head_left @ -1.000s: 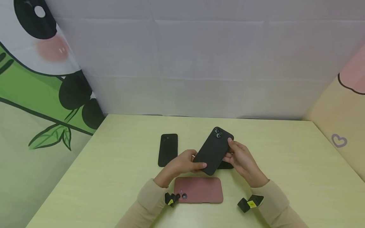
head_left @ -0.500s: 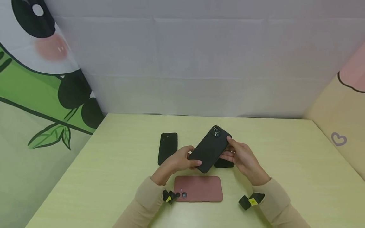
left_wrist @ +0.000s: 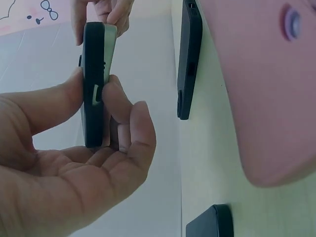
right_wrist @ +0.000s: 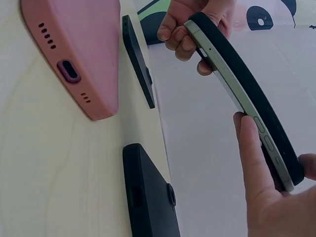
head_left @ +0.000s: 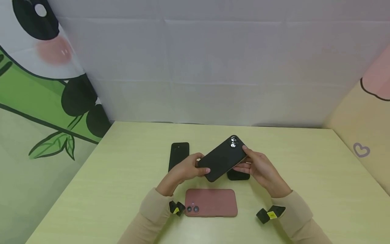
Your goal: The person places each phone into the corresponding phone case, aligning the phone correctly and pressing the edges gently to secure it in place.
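Note:
Above the table, both hands hold a phone [right_wrist: 228,81] with a black case [head_left: 222,157], camera lenses facing up. The phone's pale metal side shows along the case's edge in the right wrist view; in the left wrist view the case [left_wrist: 94,89] stands slightly off the phone's pale side. My left hand [head_left: 186,167] pinches the lower left end, thumb on the case's back and fingers beneath. At the camera end, my right hand [head_left: 263,171] grips the edge between thumb and fingers. Below them lies a pink-cased phone [head_left: 211,203] on the table.
Behind my left hand a black phone [head_left: 178,154] lies on the pale yellow table [head_left: 106,189]. Another black phone [head_left: 238,175] lies partly hidden beneath the held one. A white sheet-like wall [head_left: 195,67] stands behind the table, with cartoon-printed panels at both sides.
The held phone and case have turned clockwise to a flatter slant. My left hand has moved left and slightly up with the lower end, uncovering more of the black phone beneath. My right hand stays nearly put.

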The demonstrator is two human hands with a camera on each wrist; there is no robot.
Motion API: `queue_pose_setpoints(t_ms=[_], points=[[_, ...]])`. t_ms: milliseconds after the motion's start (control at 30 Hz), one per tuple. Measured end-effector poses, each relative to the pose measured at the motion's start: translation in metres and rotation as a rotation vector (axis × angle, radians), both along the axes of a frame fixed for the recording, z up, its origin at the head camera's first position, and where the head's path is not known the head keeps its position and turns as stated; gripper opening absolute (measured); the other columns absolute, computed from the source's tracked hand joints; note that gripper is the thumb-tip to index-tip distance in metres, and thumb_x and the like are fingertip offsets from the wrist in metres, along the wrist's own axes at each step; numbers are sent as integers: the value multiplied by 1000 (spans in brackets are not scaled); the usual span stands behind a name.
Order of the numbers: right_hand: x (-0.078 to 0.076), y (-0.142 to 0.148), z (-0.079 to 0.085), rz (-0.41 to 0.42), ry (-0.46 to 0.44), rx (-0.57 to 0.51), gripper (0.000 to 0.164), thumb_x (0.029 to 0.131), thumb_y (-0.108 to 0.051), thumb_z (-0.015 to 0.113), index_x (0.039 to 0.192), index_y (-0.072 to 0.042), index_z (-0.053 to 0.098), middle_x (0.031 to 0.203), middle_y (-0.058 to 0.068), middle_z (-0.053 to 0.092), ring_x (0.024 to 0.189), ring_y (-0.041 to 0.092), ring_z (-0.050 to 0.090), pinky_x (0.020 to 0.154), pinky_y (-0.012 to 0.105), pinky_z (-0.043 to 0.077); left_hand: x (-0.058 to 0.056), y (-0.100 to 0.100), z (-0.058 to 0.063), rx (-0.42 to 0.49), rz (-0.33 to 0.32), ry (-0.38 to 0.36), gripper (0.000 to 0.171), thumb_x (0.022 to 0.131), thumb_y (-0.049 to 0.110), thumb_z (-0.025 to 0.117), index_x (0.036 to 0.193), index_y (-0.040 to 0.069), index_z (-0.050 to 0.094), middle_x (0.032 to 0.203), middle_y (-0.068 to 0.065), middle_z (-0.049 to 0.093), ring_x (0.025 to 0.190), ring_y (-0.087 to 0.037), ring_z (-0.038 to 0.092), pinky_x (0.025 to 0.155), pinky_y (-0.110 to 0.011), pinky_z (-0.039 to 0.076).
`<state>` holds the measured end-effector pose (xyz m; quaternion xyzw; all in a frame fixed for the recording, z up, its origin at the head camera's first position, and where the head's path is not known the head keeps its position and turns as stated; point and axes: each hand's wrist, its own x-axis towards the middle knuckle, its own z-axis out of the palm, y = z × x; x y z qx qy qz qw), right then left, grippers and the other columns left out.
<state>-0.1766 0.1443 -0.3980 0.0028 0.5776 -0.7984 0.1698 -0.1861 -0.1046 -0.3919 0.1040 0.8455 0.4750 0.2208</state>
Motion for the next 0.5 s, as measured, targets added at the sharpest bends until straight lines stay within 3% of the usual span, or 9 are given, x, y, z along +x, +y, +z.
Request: queue_pose_setpoints(t_ms=[233, 367, 500], points=[[2, 1, 2, 32, 37, 2, 35, 95, -26, 49, 114, 3, 52, 89, 6, 66, 81, 21, 68, 81, 38, 53, 0, -1, 0, 56, 45, -26, 46, 87, 10, 62, 126, 0, 40, 98, -18, 61, 89, -26, 64, 81, -37, 50], [3, 0, 4, 16, 36, -34, 41, 97, -24, 46, 120, 9, 46, 90, 6, 65, 83, 21, 68, 83, 38, 52, 0, 1, 1, 164, 102, -100, 54, 89, 9, 58, 135, 1, 30, 110, -22, 55, 91, -28, 64, 83, -38, 52], [5, -2, 6, 0, 40, -43, 49, 97, -24, 43, 127, 14, 37, 92, 5, 65, 85, 21, 68, 84, 37, 51, 0, 2, 1, 246, 112, -160, 65, 88, 8, 59, 140, 3, 20, 116, -24, 46, 90, -32, 65, 84, -39, 52]])
